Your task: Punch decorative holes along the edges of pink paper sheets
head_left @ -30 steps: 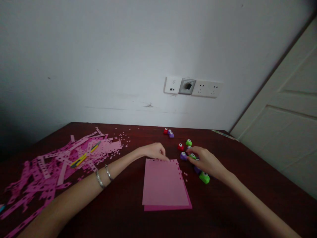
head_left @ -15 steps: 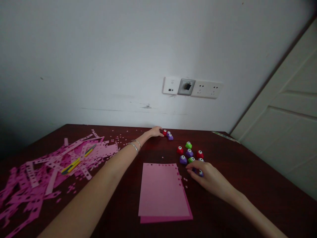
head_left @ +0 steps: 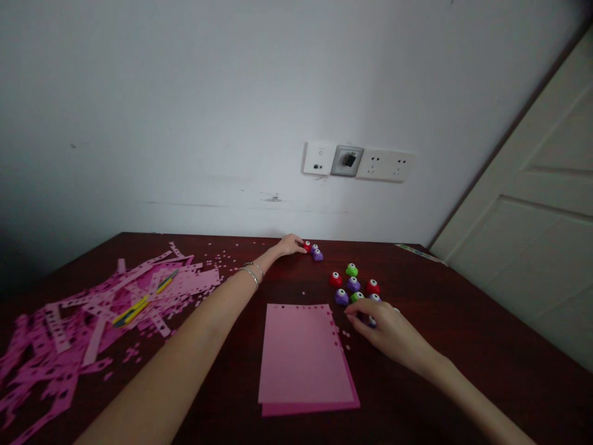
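Note:
My left hand (head_left: 288, 245) reaches far across the dark wooden table (head_left: 463, 346). Its fingertips are closed on a small red punch (head_left: 307, 246) near the wall, with a purple punch (head_left: 317, 254) right beside it. My right hand (head_left: 388, 329) lies curled over a purple punch (head_left: 372, 321) at the near edge of a cluster of red, green and purple punches (head_left: 353, 284). A stack of pink paper sheets (head_left: 303, 358), with holes along the top and right edges, lies just left of my right hand.
A heap of punched pink paper strips (head_left: 69, 334) covers the table's left side, with a yellow cutter (head_left: 139, 303) lying in it. Small pink scraps (head_left: 222, 256) are scattered nearby. Wall sockets (head_left: 359, 162) sit above the table; a door (head_left: 532, 235) stands at right.
My left hand left the top edge of the pink sheets and stretched out to the red punch by the wall. My right hand drew back slightly over the nearest punches.

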### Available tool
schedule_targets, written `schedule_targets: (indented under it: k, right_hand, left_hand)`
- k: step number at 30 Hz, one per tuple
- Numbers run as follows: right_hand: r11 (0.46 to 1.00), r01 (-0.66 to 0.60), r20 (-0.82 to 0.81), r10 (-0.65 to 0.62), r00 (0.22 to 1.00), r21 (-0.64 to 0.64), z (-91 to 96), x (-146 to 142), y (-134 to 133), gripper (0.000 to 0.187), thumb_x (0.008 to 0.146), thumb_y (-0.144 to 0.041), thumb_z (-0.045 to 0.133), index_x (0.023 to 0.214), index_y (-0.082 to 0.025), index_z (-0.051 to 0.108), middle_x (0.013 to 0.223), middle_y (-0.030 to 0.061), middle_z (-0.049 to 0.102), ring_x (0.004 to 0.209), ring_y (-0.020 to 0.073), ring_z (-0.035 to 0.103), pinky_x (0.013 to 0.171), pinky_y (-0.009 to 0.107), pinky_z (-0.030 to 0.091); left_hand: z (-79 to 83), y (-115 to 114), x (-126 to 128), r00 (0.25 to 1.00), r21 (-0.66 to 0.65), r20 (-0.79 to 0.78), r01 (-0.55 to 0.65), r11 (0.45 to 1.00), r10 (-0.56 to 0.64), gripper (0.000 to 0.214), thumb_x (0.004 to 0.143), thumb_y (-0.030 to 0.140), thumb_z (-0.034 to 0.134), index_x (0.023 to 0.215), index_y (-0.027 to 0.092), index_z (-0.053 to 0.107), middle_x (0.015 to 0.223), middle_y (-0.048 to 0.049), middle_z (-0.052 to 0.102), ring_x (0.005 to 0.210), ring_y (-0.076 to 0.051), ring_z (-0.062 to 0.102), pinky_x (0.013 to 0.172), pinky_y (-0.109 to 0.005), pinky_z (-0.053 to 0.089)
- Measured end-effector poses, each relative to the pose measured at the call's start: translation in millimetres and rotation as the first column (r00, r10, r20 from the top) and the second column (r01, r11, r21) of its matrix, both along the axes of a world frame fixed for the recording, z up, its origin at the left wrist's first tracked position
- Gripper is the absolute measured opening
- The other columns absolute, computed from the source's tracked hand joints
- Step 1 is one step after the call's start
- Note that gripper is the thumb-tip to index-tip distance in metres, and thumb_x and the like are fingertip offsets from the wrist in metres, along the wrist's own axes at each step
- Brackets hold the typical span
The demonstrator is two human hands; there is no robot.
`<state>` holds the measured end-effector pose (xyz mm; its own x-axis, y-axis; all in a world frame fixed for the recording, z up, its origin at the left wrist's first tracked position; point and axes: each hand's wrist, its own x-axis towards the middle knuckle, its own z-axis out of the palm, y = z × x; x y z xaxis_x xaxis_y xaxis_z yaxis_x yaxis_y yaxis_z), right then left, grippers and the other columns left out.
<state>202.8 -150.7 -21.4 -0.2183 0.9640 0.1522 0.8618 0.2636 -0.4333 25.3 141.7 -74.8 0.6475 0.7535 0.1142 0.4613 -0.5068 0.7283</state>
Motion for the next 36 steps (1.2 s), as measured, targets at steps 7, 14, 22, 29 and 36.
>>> schedule_targets:
  k: [7, 14, 22, 29, 36]
  right_hand:
    - [0.999, 0.016, 0.021, -0.016, 1.0, 0.028, 7.9, 2.5, 0.6, 0.021, 0.081, -0.022, 0.047, 0.09, -0.022, 0.066, 0.088, 0.0036, 0.068, 0.079, 0.02, 0.062, 0.073, 0.03, 0.046]
    - [0.997, 0.008, 0.015, -0.009, 1.0, 0.083, 22.9, -4.6, 4.5, 0.023, 0.081, -0.023, 0.047, 0.09, -0.022, 0.068, 0.087, 0.0035, 0.069, 0.077, 0.0196, 0.063, 0.07, 0.029, 0.046]
    - [0.999, 0.016, -0.159, -0.009, 0.987, 0.041, 30.6, -26.1, 12.4, 0.021, 0.08, -0.03, 0.052, 0.086, -0.021, 0.07, 0.085, 0.0045, 0.071, 0.077, 0.0208, 0.063, 0.07, 0.03, 0.046]
    - [1.0, -0.001, -0.258, -0.001, 0.966, -0.01, 30.1, -49.0, 15.6, 0.028, 0.079, -0.043, 0.055, 0.076, -0.018, 0.068, 0.064, 0.0016, 0.065, 0.057, 0.0145, 0.055, 0.048, 0.024, 0.036]
    - [0.998, 0.064, -0.245, -0.064, 0.967, -0.009, 27.0, -50.6, 22.5, 0.032, 0.077, -0.046, 0.057, 0.067, -0.018, 0.067, 0.054, 0.0002, 0.059, 0.049, 0.0115, 0.051, 0.043, 0.023, 0.033]
  left_hand:
    - [29.5, -31.0, -20.8, 0.998, 0.093, 0.058, 0.004, 0.996, -0.01, 0.029, 0.063, 0.035, 0.068, 0.082, 0.013, 0.069, 0.069, -0.0014, 0.063, 0.065, -0.014, 0.053, 0.063, -0.025, 0.037]
    - [62.3, -109.7, -47.7, 0.97, 0.29, 0.242, -0.038, 0.956, -0.034, 0.026, 0.07, 0.036, 0.066, 0.088, 0.017, 0.066, 0.083, -0.002, 0.059, 0.07, -0.012, 0.051, 0.066, -0.026, 0.04]
    - [60.0, -192.3, -56.6, 0.969, 0.382, 0.203, 0.051, 0.923, -0.138, 0.025, 0.07, 0.037, 0.068, 0.087, 0.019, 0.064, 0.083, -0.002, 0.059, 0.082, -0.015, 0.053, 0.077, -0.031, 0.042]
    - [52.8, -202.7, -50.7, 0.978, 0.514, 0.177, 0.004, 0.858, -0.11, 0.027, 0.073, 0.037, 0.065, 0.09, 0.017, 0.064, 0.084, -0.0035, 0.059, 0.08, -0.015, 0.052, 0.075, -0.032, 0.041]
    - [50.4, -206.9, -48.5, 0.984, 0.593, 0.167, -0.049, 0.804, -0.064, 0.028, 0.075, 0.042, 0.062, 0.086, 0.017, 0.063, 0.081, -0.0033, 0.06, 0.077, -0.016, 0.051, 0.071, -0.032, 0.038]
